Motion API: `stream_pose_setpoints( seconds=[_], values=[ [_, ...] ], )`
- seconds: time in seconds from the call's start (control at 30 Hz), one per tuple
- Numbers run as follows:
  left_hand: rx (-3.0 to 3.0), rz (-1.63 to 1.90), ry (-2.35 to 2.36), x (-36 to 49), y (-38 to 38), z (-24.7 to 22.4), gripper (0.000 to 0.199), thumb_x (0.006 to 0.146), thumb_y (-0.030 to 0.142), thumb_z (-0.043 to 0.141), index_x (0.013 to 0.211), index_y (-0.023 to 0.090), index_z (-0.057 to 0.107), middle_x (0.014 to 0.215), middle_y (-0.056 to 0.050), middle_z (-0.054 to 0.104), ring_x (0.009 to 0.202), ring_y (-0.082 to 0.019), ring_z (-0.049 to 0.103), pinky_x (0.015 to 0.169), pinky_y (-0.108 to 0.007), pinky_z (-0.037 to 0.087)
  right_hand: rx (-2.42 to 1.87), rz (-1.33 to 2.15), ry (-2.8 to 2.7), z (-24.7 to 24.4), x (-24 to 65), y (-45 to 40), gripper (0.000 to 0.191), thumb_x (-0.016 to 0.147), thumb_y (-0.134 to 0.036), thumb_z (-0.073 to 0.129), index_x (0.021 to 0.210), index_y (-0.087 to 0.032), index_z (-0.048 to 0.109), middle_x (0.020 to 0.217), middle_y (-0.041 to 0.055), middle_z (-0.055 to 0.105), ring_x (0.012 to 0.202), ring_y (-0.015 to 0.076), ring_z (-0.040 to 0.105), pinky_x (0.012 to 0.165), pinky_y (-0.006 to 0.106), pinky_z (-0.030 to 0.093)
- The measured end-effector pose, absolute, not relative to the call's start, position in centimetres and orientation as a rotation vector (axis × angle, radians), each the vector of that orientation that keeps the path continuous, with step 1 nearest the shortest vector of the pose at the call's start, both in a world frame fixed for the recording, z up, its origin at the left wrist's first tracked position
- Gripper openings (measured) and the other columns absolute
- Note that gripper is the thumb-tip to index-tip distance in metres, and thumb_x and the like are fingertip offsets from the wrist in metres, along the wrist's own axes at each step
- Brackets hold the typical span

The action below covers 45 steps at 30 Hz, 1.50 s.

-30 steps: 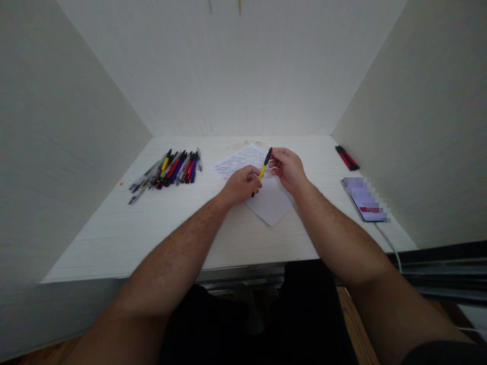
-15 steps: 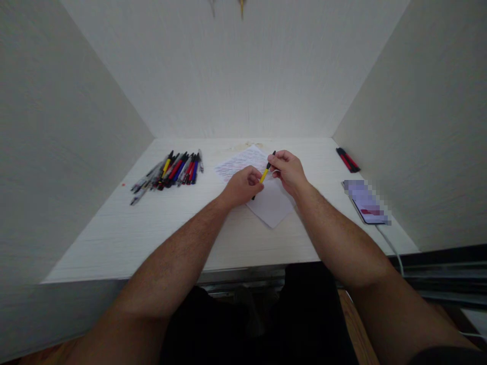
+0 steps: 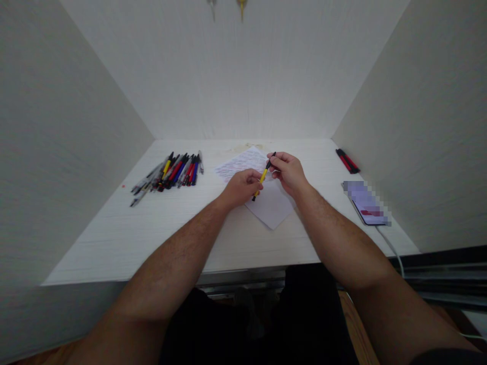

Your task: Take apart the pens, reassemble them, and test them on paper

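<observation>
A yellow pen (image 3: pixel 263 176) with black ends is held slanted over a sheet of paper (image 3: pixel 272 205), its upper end tilted to the right. The fingers of my left hand (image 3: pixel 243 188) are closed on its lower part. Near the black upper end, my right hand (image 3: pixel 288 170) pinches the same pen between thumb and fingers. The far part of the paper is covered in scribbled lines, while the near part is blank. Both wrists are just above the white table.
A pile of pens (image 3: pixel 175 171) in several colours lies at the left. Two red and black pens (image 3: pixel 347 161) rest at the right by the side wall. Nearer sits a phone (image 3: pixel 365 203) with a white cable (image 3: pixel 391 246). Walls enclose three sides.
The view has shifted very slightly. More of the pen's lower yellow part shows below my left fingers; both hands stay in nearly the same place.
</observation>
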<state>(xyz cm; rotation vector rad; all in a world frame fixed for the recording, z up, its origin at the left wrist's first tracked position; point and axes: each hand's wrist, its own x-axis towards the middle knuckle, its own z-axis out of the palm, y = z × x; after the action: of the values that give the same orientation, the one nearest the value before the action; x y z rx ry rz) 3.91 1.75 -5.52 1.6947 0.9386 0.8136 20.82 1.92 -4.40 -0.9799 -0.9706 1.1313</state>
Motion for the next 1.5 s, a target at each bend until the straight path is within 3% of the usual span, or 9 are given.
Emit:
stream_pose_setpoints(
  seconds=[0.3, 0.6, 0.87, 1.23, 1.5],
  values=[
    [1.690, 0.804, 0.935, 4.0, 1.4, -5.1, 0.015, 0.073, 0.015, 0.061, 0.088, 0.016, 0.059, 0.074, -0.001, 0.067, 0.062, -0.012, 0.062, 0.058, -0.024, 0.048, -0.979, 1.251, -0.970, -4.0, 20.9, 1.7, 0.024, 0.072, -0.022, 0.066, 0.095, -0.018, 0.068, 0.090, 0.0042, 0.071, 0.057, 0.0066, 0.053, 0.040, 0.017, 0.034],
    [1.885, 0.910, 1.068, 3.6, 1.8, -5.5, 0.018, 0.070, 0.019, 0.065, 0.088, 0.017, 0.060, 0.074, 0.001, 0.064, 0.063, -0.010, 0.058, 0.056, -0.021, 0.044, -1.097, 1.213, -1.077, -4.4, 20.6, 1.6, 0.023, 0.065, -0.031, 0.077, 0.070, -0.017, 0.060, 0.062, -0.0015, 0.060, 0.050, 0.0070, 0.051, 0.038, 0.017, 0.033],
    [1.885, 0.902, 1.071, 3.7, 1.5, -5.3, 0.017, 0.069, 0.018, 0.062, 0.085, 0.018, 0.059, 0.071, 0.002, 0.062, 0.060, -0.010, 0.057, 0.053, -0.020, 0.043, -1.031, 1.157, -1.031, -4.1, 21.0, 1.9, 0.025, 0.075, -0.039, 0.072, 0.085, -0.020, 0.058, 0.076, 0.0023, 0.071, 0.055, 0.0086, 0.060, 0.039, 0.017, 0.034],
    [1.982, 0.858, 1.155, 3.7, 1.5, -5.0, 0.010, 0.071, 0.024, 0.062, 0.078, 0.017, 0.058, 0.070, 0.001, 0.062, 0.063, -0.011, 0.055, 0.057, -0.022, 0.043, -1.004, 1.031, -1.042, -3.7, 21.1, 1.9, 0.031, 0.081, -0.051, 0.066, 0.094, -0.024, 0.054, 0.076, -0.0019, 0.068, 0.056, 0.0073, 0.059, 0.044, 0.016, 0.037],
    [1.986, 0.834, 1.176, 3.7, 1.5, -5.0, 0.010, 0.071, 0.023, 0.062, 0.079, 0.017, 0.061, 0.070, 0.000, 0.063, 0.064, -0.012, 0.056, 0.059, -0.023, 0.043, -0.986, 0.915, -0.798, -3.0, 22.3, 2.4, 0.025, 0.087, -0.045, 0.060, 0.095, -0.025, 0.048, 0.076, -0.0045, 0.063, 0.054, 0.0059, 0.056, 0.042, 0.015, 0.037]
  ],
)
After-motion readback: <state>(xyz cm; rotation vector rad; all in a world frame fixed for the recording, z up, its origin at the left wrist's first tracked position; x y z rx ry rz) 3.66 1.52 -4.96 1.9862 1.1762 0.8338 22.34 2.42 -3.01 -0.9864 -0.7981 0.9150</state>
